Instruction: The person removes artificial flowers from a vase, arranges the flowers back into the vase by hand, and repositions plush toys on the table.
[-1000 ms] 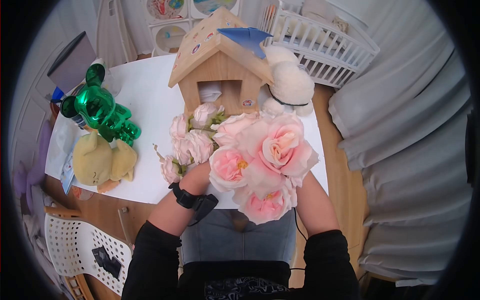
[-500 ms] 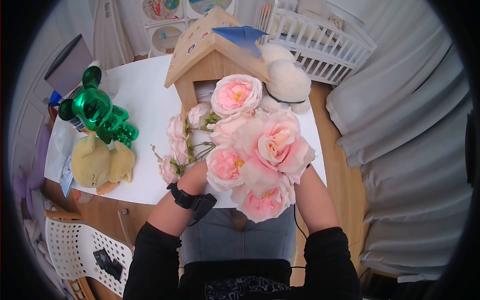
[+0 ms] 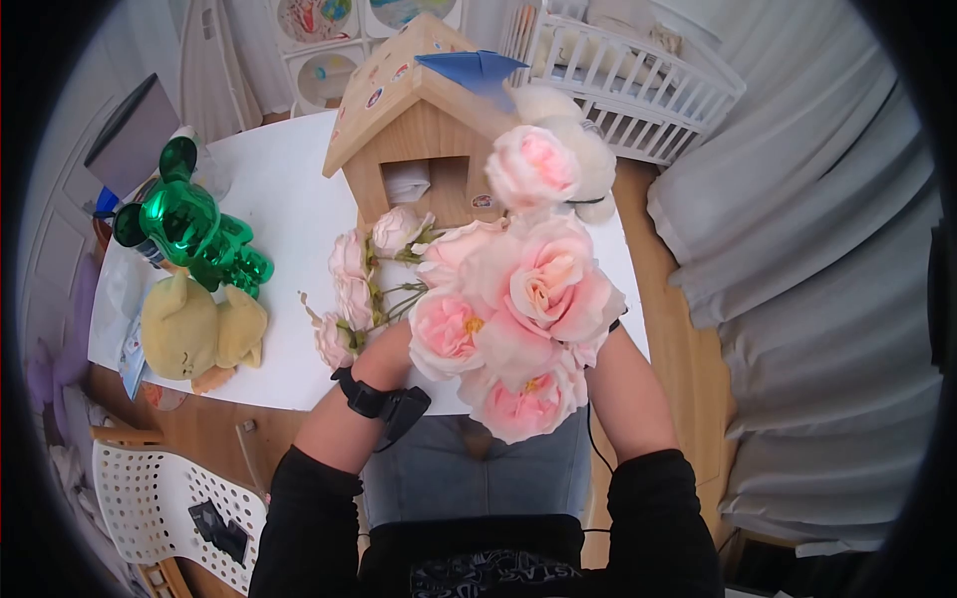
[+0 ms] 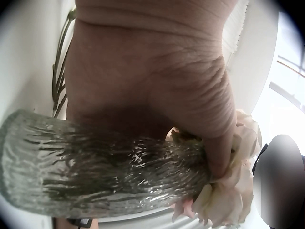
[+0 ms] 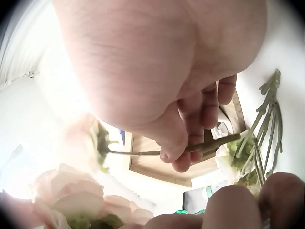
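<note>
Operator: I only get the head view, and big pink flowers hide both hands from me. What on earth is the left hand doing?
Observer: In the left wrist view, the left hand grips a clear, rippled glass vase.
Operator: Oh! And the right hand, how does it hold its flower?
Observer: In the right wrist view, the right hand pinches the flower by its stem between thumb and fingertips.
</note>
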`<state>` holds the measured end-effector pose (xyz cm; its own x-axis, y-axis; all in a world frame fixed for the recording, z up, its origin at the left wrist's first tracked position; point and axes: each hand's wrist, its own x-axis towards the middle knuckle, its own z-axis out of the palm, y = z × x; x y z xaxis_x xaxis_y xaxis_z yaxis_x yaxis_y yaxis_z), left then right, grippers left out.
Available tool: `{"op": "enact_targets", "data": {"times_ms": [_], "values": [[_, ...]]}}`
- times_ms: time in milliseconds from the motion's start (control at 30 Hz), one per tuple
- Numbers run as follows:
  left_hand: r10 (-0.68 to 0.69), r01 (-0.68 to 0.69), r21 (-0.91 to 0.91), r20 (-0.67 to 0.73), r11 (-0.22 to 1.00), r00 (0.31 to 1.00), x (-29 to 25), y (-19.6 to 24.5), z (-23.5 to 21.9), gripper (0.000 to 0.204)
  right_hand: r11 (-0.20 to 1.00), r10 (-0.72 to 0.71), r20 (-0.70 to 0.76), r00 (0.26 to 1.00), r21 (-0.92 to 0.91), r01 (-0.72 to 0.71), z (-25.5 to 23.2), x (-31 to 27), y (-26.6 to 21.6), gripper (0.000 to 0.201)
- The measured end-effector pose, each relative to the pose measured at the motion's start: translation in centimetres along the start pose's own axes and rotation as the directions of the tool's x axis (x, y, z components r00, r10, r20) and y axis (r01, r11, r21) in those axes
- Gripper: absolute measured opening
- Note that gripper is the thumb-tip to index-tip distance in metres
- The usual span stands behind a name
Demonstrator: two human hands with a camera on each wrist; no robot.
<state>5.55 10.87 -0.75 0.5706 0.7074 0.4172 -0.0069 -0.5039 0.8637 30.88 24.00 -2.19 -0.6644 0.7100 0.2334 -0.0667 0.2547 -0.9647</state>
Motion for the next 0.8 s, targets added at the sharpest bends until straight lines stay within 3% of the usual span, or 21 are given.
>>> {"op": "enact_targets", "data": {"times_ms": [267,433,567,633,700,767,800], "values": [[0.026,-0.025,0.048,-0.013,0.999,1.0,-0.2,0.2,0.0,0.051,0.998,0.052,0.009,0.999,0.047,-0.052,-0.2,-0.2,0.3,0.04],[0.058,-0.056,0.085,-0.024,0.995,0.998,-0.3,0.4,-0.3,0.051,0.999,-0.032,-0.088,0.996,-0.027,0.029,0.0,0.2,2.5,0.036],[0.086,-0.082,0.106,-0.027,0.991,0.996,-1.8,0.9,-0.2,0.051,0.998,-0.047,-0.05,0.998,-0.044,0.045,0.2,-0.8,-4.1,0.029],[0.111,-0.106,0.122,-0.039,0.987,0.993,-0.2,0.9,-0.3,0.051,0.986,-0.147,-0.315,0.938,0.023,0.162,0.7,-2.1,-7.2,0.018],[0.122,-0.115,0.125,-0.049,0.986,0.991,-0.1,0.8,0.2,0.051,0.988,-0.157,-0.478,0.864,-0.075,0.139,0.4,-4.3,-10.3,0.014],[0.116,-0.108,0.115,-0.058,0.987,0.992,-0.7,0.6,0.2,0.051,0.956,-0.269,-0.557,0.786,-0.054,0.289,0.3,-7.2,-12.1,0.012],[0.109,-0.102,0.106,-0.063,0.989,0.992,-1.1,0.4,0.3,0.051,0.937,-0.339,-0.586,0.736,-0.136,0.323,1.1,-8.7,-13.6,0.01]]}}
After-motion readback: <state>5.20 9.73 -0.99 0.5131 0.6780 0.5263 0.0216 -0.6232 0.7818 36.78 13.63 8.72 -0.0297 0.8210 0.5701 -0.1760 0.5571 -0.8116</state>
